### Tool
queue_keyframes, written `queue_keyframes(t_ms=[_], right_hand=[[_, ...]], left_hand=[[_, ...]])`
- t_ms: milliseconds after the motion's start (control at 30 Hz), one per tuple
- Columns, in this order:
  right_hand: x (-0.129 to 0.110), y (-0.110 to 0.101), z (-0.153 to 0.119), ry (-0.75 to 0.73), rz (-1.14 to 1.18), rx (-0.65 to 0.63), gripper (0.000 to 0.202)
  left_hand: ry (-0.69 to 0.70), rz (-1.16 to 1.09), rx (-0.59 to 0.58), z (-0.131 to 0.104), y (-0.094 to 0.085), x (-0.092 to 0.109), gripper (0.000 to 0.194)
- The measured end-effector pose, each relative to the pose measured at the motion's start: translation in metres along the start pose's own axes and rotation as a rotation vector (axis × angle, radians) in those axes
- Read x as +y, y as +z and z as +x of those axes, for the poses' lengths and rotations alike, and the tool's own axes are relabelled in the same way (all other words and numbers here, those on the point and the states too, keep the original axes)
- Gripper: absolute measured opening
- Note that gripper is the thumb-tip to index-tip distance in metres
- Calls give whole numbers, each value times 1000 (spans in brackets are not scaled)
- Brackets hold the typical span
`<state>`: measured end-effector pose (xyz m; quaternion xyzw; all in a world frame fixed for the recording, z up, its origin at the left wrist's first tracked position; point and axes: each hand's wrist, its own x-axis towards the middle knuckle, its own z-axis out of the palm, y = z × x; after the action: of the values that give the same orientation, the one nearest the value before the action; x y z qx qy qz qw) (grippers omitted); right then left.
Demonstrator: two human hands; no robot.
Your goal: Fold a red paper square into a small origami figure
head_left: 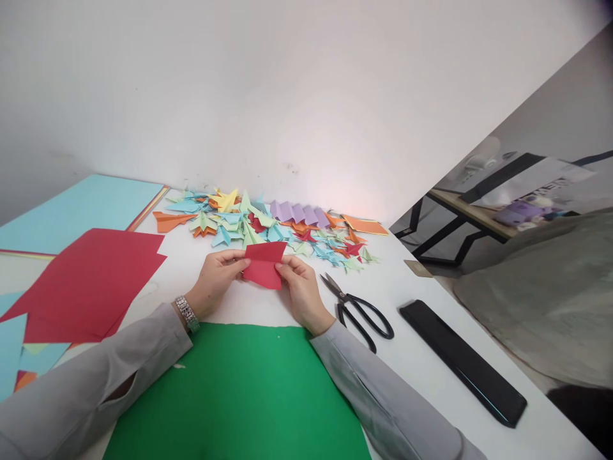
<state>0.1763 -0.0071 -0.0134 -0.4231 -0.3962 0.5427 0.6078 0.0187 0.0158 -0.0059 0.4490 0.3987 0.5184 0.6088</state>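
Both forearms, in grey fabric sleeves [148,351], angled inward over the green flat sheet [239,396]. The left hand [215,278] gripped the left edge of a small creased red paper piece [265,267] between thumb and fingers; the right hand [304,289] pinched its right edge likewise. The paper was between the hands, beyond the green sheet, over the white worktop [412,377], with black-handled metal scissors [343,296] near the right hand.
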Motion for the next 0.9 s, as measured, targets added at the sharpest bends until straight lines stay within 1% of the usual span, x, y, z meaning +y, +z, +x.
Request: queue_keyframes(t_ms=[267,433,533,633,767,900], right_hand=[[-1,0,0,-5,-10,9,14],[0,0,1,-4,16,55,13],[1,-1,2,-8,14,69,14],[1,-2,2,-3,12,66,16],[3,-3,3,-12,18,55,18],[1,-2,2,-7,26,51,14]], left_hand=[[-8,2,-4,0,1,1,24],[-40,-67,-14,-2,2,6,23],[-46,-72,-17,-3,2,7,24],[-38,-57,-28,-3,1,5,24],[-27,-44,-11,-2,1,3,25],[-27,-54,4,-2,2,4,22]])
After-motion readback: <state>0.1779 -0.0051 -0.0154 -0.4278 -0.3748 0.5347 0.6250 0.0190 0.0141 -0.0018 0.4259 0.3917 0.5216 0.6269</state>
